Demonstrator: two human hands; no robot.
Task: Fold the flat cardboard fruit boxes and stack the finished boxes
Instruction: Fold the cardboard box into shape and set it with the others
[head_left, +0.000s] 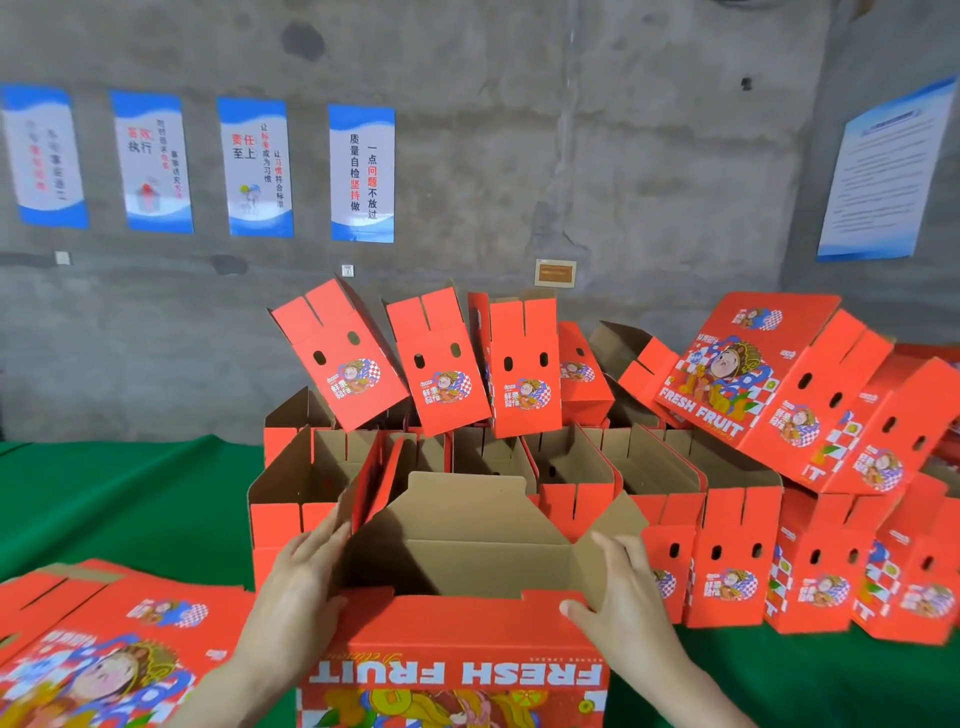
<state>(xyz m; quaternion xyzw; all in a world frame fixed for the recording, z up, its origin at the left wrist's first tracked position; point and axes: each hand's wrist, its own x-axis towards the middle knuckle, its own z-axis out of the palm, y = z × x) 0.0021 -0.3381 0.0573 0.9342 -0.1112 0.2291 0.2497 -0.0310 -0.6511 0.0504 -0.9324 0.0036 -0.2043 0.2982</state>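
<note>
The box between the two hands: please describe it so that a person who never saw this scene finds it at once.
On the green table, in front of the finished boxes, the half-folded box stands nearest the camera. Only this one has the left hand and the right hand on its end flaps, and its FRESH FRUIT lettering reads upside down.

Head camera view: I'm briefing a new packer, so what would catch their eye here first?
The open-topped red cardboard fruit box at front centre, with the left hand and right hand pressing its side flaps. Behind it, a crowd of folded red boxes fills the green-covered table, some tipped on top. A stack of flat printed red cardboard sheets lies at lower left.
</note>
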